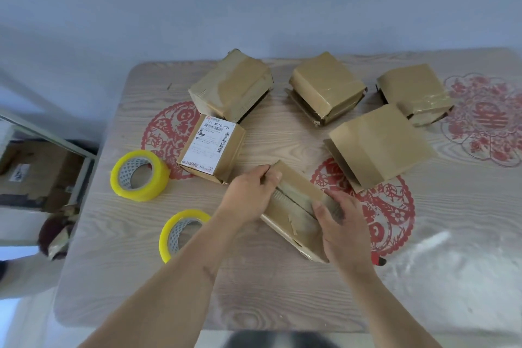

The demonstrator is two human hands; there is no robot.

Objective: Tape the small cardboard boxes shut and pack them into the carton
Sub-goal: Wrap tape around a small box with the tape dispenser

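A small cardboard box (293, 203) lies in the middle of the table, its top flaps meeting along a seam. My left hand (248, 195) grips its far left corner, thumb on top. My right hand (339, 220) holds the near right end, fingers curled over the flap. Several other small brown boxes stand behind it: one with a white shipping label (211, 147), a taped one (231, 85) at the back left, another (327, 85) at the back centre, one (412, 90) at the back right, and one (378, 147) just right of my hands.
Two yellow tape rolls lie on the left of the table, one (139, 175) farther, one (180, 232) nearer. Red paper-cut decorations (395, 206) mark the wooden tabletop (254, 291). A large carton (36, 172) stands on the floor at the left.
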